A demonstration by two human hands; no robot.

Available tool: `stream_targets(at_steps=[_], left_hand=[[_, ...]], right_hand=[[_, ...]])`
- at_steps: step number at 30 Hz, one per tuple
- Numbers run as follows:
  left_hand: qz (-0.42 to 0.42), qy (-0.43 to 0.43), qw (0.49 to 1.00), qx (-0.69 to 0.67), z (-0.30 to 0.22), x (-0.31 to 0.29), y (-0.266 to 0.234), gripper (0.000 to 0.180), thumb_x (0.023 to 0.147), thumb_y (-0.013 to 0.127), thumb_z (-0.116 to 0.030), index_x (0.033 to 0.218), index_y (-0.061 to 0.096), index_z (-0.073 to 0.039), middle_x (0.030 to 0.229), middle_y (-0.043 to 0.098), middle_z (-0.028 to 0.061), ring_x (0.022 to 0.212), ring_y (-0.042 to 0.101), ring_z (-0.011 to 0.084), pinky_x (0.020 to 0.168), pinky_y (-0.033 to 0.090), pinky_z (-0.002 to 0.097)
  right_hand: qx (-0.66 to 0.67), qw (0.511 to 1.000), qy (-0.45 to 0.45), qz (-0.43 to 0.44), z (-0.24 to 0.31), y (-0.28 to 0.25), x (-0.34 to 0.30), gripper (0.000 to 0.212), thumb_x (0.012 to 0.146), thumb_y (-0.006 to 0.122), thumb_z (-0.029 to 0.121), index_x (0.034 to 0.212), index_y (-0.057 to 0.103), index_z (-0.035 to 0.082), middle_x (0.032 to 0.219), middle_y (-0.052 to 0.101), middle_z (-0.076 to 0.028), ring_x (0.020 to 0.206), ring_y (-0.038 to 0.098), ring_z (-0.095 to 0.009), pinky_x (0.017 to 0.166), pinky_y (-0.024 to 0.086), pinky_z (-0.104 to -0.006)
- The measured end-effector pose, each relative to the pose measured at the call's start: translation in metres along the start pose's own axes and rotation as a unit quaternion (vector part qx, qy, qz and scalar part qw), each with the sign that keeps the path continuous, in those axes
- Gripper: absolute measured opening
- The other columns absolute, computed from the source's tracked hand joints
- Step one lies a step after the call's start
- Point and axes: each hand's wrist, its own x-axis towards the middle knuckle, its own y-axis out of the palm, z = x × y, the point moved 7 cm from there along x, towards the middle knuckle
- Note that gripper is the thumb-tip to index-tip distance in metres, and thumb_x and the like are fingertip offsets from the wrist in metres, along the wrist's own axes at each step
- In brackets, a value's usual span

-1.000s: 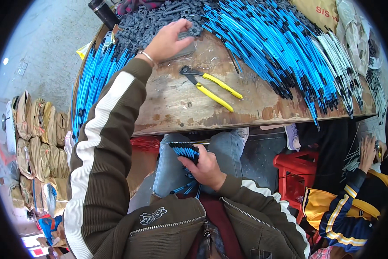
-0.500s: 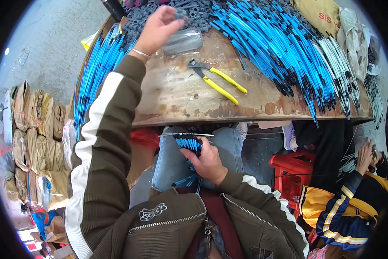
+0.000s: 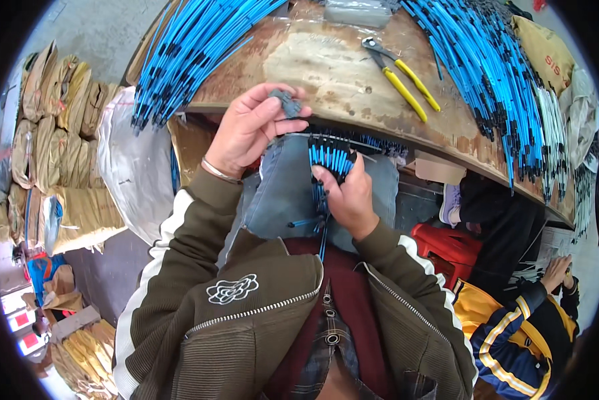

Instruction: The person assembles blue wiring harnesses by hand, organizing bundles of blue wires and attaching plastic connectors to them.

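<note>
My left hand [image 3: 246, 130] is raised by the table's near edge, its fingers closed on small grey plastic pieces [image 3: 287, 104]. Above my lap, my right hand [image 3: 354, 200] grips a bundle of thin blue rods [image 3: 331, 159] with black ends. The rods' tips point up toward the table, and their lower parts hang down past my fingers. A thin pale rod crosses close to the bundle's top; I cannot tell whether it is attached. My left hand is just to the left of the bundle, apart from it.
On the wooden table [image 3: 299, 60] lie pincers with yellow handles [image 3: 403, 93], a clear plastic packet [image 3: 357, 13] and blue rod piles left [image 3: 193, 57] and right [image 3: 476, 63]. Brown paper packages [image 3: 66, 143] are stacked at left. A co-worker [image 3: 513, 333] sits at right near a red stool [image 3: 449, 250].
My left hand has come back from the grey heap on the table toward my lap, carrying grey pieces. My right hand keeps its grip on the bundle. The view has shifted.
</note>
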Motion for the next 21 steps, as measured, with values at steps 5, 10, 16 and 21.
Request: stream_targets(at_steps=[5, 10, 16, 21], left_hand=[[0.033, -0.023, 0.999, -0.014, 0.013, -0.008, 0.004, 0.033, 0.090, 0.053, -0.012, 0.121, 0.049, 0.000, 0.110, 0.057, 0.0147, 0.092, 0.060, 0.0206, 0.079, 0.052, 0.0325], [0.030, -0.025, 0.999, 0.018, 0.013, -0.008, 0.003, 0.034, 0.090, 0.052, -0.011, 0.122, 0.048, 0.000, 0.109, 0.058, 0.0178, 0.093, 0.061, 0.0208, 0.078, 0.052, 0.0316], [0.030, -0.032, 0.998, 0.045, 0.015, -0.008, 0.005, 0.034, 0.090, 0.051, -0.011, 0.122, 0.049, 0.001, 0.107, 0.059, 0.0206, 0.095, 0.060, 0.0215, 0.077, 0.052, 0.0310], [0.045, -0.029, 0.996, 0.071, 0.015, -0.007, 0.007, 0.034, 0.091, 0.051, -0.012, 0.122, 0.049, 0.000, 0.107, 0.060, 0.0208, 0.096, 0.061, 0.0216, 0.078, 0.051, 0.0302]], right_hand=[[-0.008, 1.000, 0.029, -0.007, 0.002, 0.002, 0.001, 0.031, 0.079, 0.066, 0.007, 0.103, 0.049, 0.001, 0.083, 0.066, -0.011, 0.075, 0.065, -0.021, 0.066, 0.049, -0.0301], [-0.015, 1.000, 0.019, -0.012, 0.000, 0.001, 0.002, 0.031, 0.079, 0.066, 0.007, 0.104, 0.048, 0.001, 0.084, 0.066, -0.011, 0.075, 0.065, -0.021, 0.067, 0.049, -0.0302], [-0.009, 1.000, 0.019, -0.007, -0.001, 0.001, 0.003, 0.031, 0.079, 0.066, 0.006, 0.104, 0.048, 0.001, 0.084, 0.066, -0.011, 0.075, 0.065, -0.021, 0.067, 0.049, -0.0298], [-0.013, 1.000, 0.017, -0.011, -0.003, 0.002, 0.004, 0.030, 0.079, 0.066, 0.006, 0.102, 0.047, 0.001, 0.083, 0.066, -0.011, 0.073, 0.065, -0.020, 0.066, 0.049, -0.0295]])
